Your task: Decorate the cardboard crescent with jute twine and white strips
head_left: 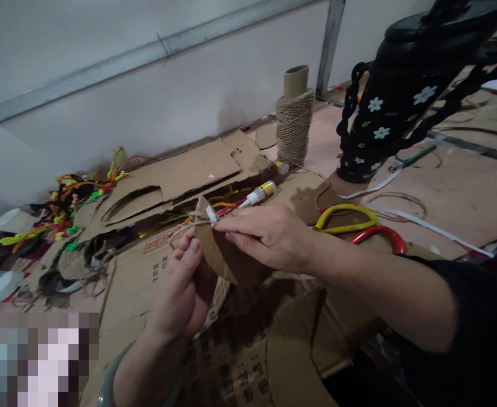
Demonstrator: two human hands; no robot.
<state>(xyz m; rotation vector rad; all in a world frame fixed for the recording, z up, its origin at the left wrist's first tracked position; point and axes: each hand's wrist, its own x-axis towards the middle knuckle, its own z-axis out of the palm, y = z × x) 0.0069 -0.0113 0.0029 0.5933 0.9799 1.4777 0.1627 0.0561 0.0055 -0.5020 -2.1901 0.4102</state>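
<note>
Between my hands is a cut piece of brown cardboard (220, 254) with a pointed top. Twine (197, 217) crosses it near that tip, beside a small white strip (211, 215). My left hand (184, 282) grips the cardboard's left edge between thumb and fingers. From the right, my right hand (269, 234) has its fingers closed at the white strip and twine; whether it pinches the twine, the strip or the cardboard I cannot make out. Just beyond my right fingers lies a small white glue bottle (259, 194) with a yellow label.
Scissors with yellow and red handles (345, 217) lie right of my hands. Behind stand a twine spool (294, 124) and a black flowered bottle (392, 113). Colourful pipe cleaners (61, 209) pile up at left. Large printed cardboard (133, 282) lies underneath.
</note>
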